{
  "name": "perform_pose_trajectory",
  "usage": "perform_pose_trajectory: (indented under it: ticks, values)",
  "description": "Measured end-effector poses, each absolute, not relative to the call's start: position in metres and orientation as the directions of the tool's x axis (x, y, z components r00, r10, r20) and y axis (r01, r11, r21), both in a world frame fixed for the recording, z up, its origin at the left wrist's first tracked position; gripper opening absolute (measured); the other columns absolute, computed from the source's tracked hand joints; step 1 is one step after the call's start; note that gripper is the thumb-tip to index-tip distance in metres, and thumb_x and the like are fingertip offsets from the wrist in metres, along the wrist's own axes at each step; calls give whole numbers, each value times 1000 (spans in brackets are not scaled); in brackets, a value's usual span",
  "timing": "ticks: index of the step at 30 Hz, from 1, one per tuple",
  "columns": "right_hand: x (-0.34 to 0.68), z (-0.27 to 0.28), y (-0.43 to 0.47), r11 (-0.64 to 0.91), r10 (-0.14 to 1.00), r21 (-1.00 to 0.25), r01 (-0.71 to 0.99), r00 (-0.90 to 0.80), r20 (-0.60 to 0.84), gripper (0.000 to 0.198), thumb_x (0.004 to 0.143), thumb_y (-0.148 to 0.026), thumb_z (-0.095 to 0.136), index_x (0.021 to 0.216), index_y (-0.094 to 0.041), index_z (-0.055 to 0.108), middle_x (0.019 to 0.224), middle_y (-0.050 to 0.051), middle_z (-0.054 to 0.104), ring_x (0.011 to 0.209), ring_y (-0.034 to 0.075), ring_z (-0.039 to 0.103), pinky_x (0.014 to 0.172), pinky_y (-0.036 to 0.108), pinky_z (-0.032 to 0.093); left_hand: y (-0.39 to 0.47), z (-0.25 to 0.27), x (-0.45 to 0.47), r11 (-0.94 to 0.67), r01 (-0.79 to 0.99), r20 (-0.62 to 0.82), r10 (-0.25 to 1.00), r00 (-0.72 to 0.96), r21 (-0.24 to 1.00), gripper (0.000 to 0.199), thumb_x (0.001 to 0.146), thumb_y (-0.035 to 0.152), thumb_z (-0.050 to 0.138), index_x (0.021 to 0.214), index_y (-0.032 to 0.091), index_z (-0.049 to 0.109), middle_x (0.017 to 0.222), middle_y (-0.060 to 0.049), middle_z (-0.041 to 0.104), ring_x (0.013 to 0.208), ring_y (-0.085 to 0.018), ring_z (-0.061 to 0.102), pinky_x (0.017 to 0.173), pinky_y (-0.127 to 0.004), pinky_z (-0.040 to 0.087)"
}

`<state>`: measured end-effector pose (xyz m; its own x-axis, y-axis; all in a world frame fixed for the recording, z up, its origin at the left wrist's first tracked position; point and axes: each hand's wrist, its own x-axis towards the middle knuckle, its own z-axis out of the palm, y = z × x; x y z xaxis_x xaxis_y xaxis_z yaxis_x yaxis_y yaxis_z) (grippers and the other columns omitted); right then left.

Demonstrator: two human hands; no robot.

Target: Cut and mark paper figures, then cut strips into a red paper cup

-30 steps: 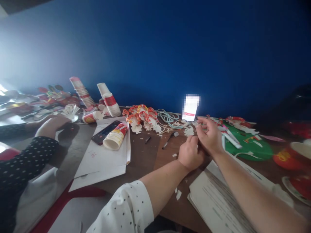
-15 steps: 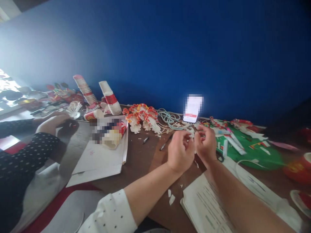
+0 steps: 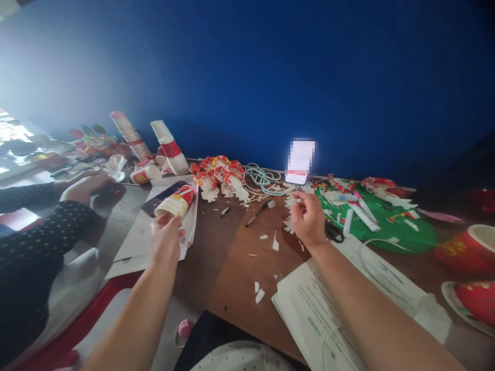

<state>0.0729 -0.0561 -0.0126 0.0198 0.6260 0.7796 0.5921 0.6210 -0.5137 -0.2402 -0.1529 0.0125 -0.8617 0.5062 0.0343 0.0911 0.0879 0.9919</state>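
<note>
My left hand (image 3: 167, 239) has its fingers closed at the pale rim of a small stack of red and yellow paper cups (image 3: 181, 198). The stack lies on its side, beside a dark phone (image 3: 162, 197) on white paper sheets (image 3: 137, 242). My right hand (image 3: 308, 219) is curled with thumb and fingers close together; what it pinches, if anything, cannot be made out. Just left of its fingers shows a white jagged paper cut-out (image 3: 288, 224). Black scissor handles (image 3: 334, 232) lie beside my right wrist.
A lit phone (image 3: 297, 164) leans upright against the blue wall. Red-and-white paper crafts (image 3: 220, 175), blue cord (image 3: 263, 178) and a black pen (image 3: 255, 215) lie mid-table. Markers (image 3: 363, 212) rest on a green sheet (image 3: 410, 239). Another person's hand (image 3: 87, 185) is at left, near stacked cups (image 3: 131, 136).
My left hand has left my right hand's side and moved left to the cup stack. My right hand remains near the middle of the table. The view has shifted slightly.
</note>
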Motion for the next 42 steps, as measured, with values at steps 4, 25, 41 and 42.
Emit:
perform_pose_trajectory:
  ticks: [4, 25, 41, 42]
  values:
    - [73, -12, -57, 640, 628, -524, 563, 11, 778, 25, 81, -12, 49, 101, -19, 62, 98, 9, 63, 85, 20, 61, 70, 34, 55, -150, 13, -254, 248, 43, -99, 532, -841, 968, 24, 50, 30, 64, 67, 15, 55, 54, 4, 46, 46, -9, 46, 36, -18, 30]
    - [75, -14, -55, 626, 662, -531, 572, -29, 749, 20, 82, -14, 50, 94, -20, 64, 90, 6, 67, 78, 19, 62, 70, 34, 53, -182, 14, -253, 474, 524, 156, 619, -770, 707, 9, 66, 29, 56, 64, 19, 56, 63, -3, 65, 65, -21, 64, 59, -30, 45]
    - [74, -15, -55, 614, 677, -548, 568, -21, 736, 19, 80, -13, 51, 91, -20, 65, 88, 5, 67, 74, 18, 61, 70, 33, 52, -211, 7, -270, 550, 621, 306, 559, -770, 558, 20, 71, 38, 63, 81, 21, 68, 73, -3, 65, 74, -20, 58, 70, -29, 39]
    - [74, -15, -55, 612, 678, -547, 571, -22, 735, 19, 79, -13, 51, 91, -20, 65, 88, 5, 67, 74, 18, 61, 70, 33, 52, -211, 6, -270, 541, 616, 314, 550, -774, 572, 22, 71, 39, 63, 83, 21, 69, 74, -3, 66, 75, -21, 59, 70, -29, 39]
